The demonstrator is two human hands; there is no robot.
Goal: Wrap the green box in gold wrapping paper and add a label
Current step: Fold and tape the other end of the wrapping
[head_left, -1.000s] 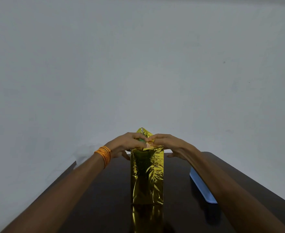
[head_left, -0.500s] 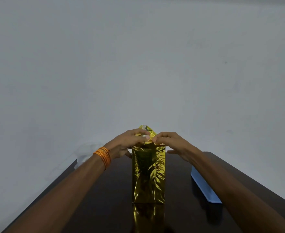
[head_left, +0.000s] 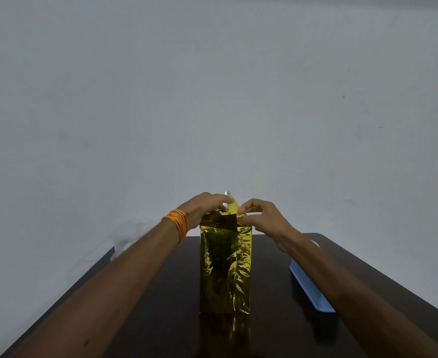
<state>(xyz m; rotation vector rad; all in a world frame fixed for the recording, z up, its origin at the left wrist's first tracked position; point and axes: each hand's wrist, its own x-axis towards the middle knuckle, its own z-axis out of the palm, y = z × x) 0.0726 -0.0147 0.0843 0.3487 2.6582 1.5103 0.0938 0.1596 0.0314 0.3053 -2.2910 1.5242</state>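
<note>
The green box, judged to be hidden wholly under the gold wrapping paper [head_left: 225, 270], is stood on end near the middle of the dark table [head_left: 145, 306], with only its top end not yet closed. The pointed top flap [head_left: 233, 208] is held in the grip of the left hand [head_left: 203, 209], whose fingers are curled over it. The folded corner beside it is pinched in the narrow grip of the right hand [head_left: 263, 219]. The foil looks slick and springy, so the folds are likely to be lost if either grip is eased before they are fixed. A tear at the corner could be caused by too hard a pull. Since the parcel is tall and narrow, it could be tipped by a sideways push, perhaps toward the blue tray [head_left: 313, 290] lying near on the right. No tape or label can be seen.
</note>
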